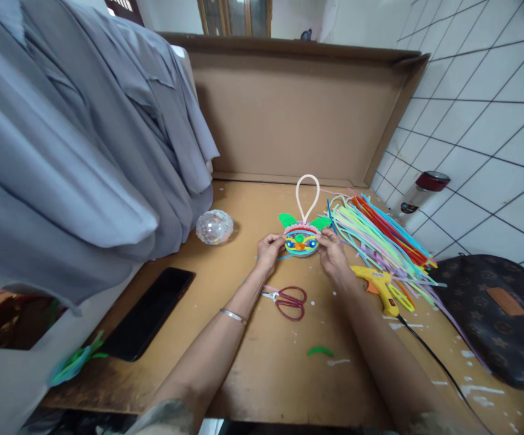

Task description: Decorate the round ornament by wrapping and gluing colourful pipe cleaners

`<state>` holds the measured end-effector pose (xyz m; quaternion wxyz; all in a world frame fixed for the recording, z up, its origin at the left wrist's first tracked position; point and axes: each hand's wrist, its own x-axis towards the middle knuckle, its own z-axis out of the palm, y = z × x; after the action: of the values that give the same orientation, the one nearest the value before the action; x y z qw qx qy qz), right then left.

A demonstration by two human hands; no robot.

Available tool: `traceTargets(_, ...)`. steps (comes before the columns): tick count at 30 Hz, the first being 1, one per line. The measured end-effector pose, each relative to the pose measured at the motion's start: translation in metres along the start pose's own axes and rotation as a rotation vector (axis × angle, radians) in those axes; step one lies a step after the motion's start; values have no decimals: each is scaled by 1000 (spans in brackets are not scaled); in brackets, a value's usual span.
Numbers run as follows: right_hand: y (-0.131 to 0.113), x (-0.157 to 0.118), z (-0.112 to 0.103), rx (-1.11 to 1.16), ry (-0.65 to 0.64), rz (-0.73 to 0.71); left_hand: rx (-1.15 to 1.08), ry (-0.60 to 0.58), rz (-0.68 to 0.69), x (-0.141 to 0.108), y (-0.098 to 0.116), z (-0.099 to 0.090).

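My left hand (269, 249) and my right hand (332, 249) hold a colourful animal-face ornament (300, 239) between them, one at each side. It has green ears, a pink and red band, blue eyes, a green and orange middle, and a pale loop handle (307, 193) standing up from its top. The fingers of both hands are closed on its edges. Nearer to me lie scissors with dark red handles (291, 303). A yellow hot glue gun (382, 285) rests beside my right forearm.
A bundle of coloured pipe cleaners (375, 232) lies right, beside a dark bag (492, 320) and a red-lidded bottle (425, 188). On the left are a clear ball (214, 227), a black phone (150, 313) and hanging grey cloth (84, 133). A cardboard panel (298, 115) stands behind. A green strip (320, 350) lies in front.
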<state>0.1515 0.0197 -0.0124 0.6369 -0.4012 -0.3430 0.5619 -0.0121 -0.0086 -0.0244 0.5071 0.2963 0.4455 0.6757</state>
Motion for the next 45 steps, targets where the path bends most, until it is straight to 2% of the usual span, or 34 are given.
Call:
traceTargets(11, -2, -3, 1, 11, 36, 22, 23, -19, 31, -3, 1, 0)
traceTargets(25, -1, -1, -3, 27, -25, 64, 8, -3, 10, -1, 0, -3)
traceTargets(36, -6, -9, 3, 75, 54, 45, 45, -12, -4, 0, 0, -4)
traceTargets(45, -6, -6, 0, 36, 9, 65, -10, -18, 1, 1, -3, -4)
